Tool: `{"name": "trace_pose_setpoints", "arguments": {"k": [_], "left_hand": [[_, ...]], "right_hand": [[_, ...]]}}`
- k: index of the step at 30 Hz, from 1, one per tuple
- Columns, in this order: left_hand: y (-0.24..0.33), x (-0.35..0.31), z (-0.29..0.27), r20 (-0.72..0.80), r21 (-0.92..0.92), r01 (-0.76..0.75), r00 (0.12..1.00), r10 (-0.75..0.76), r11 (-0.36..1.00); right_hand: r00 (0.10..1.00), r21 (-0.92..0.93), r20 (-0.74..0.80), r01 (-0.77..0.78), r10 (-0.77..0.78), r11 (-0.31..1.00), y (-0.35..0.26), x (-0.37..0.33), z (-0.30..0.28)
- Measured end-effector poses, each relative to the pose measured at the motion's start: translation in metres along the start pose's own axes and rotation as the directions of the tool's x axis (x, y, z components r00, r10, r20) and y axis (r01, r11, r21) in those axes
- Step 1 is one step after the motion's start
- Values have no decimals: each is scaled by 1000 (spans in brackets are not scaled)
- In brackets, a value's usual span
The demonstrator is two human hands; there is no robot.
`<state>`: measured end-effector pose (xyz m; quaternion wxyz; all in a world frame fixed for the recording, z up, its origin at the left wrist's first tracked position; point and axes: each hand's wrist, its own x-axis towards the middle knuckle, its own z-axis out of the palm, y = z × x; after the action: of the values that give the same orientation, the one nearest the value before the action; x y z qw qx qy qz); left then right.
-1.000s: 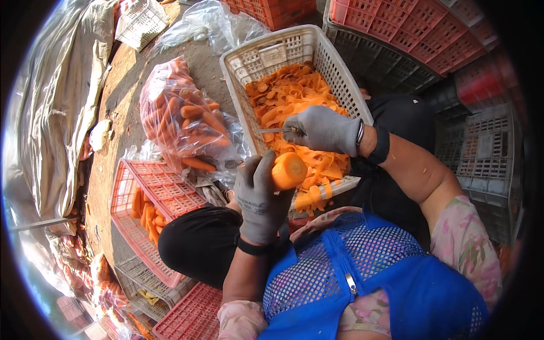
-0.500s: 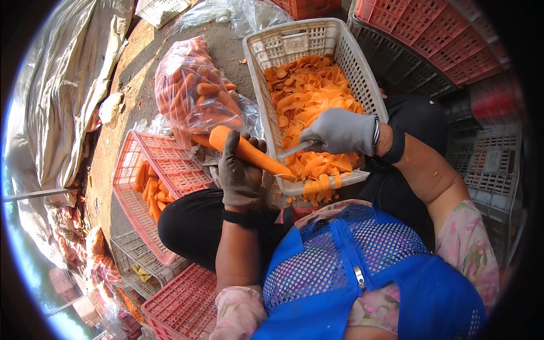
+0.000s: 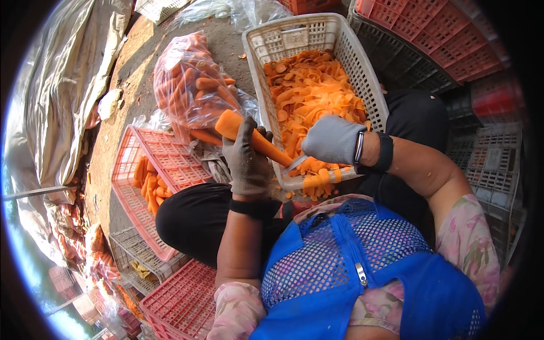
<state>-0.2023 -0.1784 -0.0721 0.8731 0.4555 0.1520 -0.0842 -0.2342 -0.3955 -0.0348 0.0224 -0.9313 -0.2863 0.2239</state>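
The left hand (image 3: 249, 167), in a grey glove, has its fingers closed around a carrot (image 3: 273, 152). This carrot is held slantwise, its thick end up to the left and its narrow end over the near left corner of a whitish plastic crate (image 3: 365, 73). The gloved right hand (image 3: 331, 140) is closed like a fist on a tool with a metal blade (image 3: 296, 163); the handle is hidden. The blade is at the narrow end, but I cannot tell if they touch. Orange peelings (image 3: 314, 105) lie in the crate. To the left stands a transparent bag (image 3: 184, 85) with carrots.
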Motion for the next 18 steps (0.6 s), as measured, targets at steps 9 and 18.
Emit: {"name": "trace_pose_setpoints", "arguments": {"k": [9,18], "left_hand": [[103,16,-61,-150,-451,-318,948,281,834],[37,100,-102,-239,-377,-177,967,89,909]], "right_hand": [[993,23,19,-120,119,993,25,23,25],[996,94,-55,-64,70,994,25,16,-2]]}}
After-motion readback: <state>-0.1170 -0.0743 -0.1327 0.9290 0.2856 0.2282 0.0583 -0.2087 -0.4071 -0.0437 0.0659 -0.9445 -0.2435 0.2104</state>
